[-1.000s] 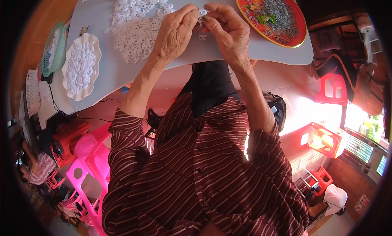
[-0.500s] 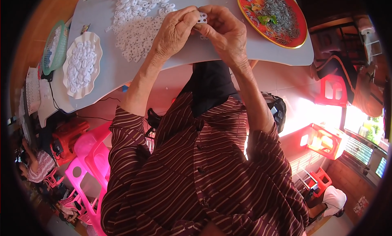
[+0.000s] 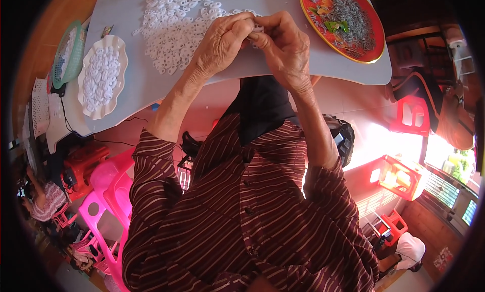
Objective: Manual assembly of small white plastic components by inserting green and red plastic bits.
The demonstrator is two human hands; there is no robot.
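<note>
Both hands meet over the table's near edge, fingertips almost touching. My left hand (image 3: 222,44) is closed, thumb and fingers pinched together; whatever its tips grip is mostly hidden. Pinched in my right hand (image 3: 287,52) is a small white plastic piece with holes (image 3: 258,28), only partly visible between the fingers. Just beyond and left of the hands spreads a heap of small white plastic pieces (image 3: 174,42), oval with holes. To the right lies a round red tray (image 3: 377,49) with a gold rim, holding many thin grey metal pins or screws (image 3: 353,27).
A scalloped white dish (image 3: 123,57) full of white pieces stands at the table's left, beside a green basket (image 3: 76,65). Pink chairs (image 3: 108,191) are lower left; red stools (image 3: 401,176) stand at right. Other people (image 3: 48,201) sit farther off.
The white piece, plainly seen between my hands before, is now mostly covered by fingers. Both hands sit slightly lower and closer together in the picture.
</note>
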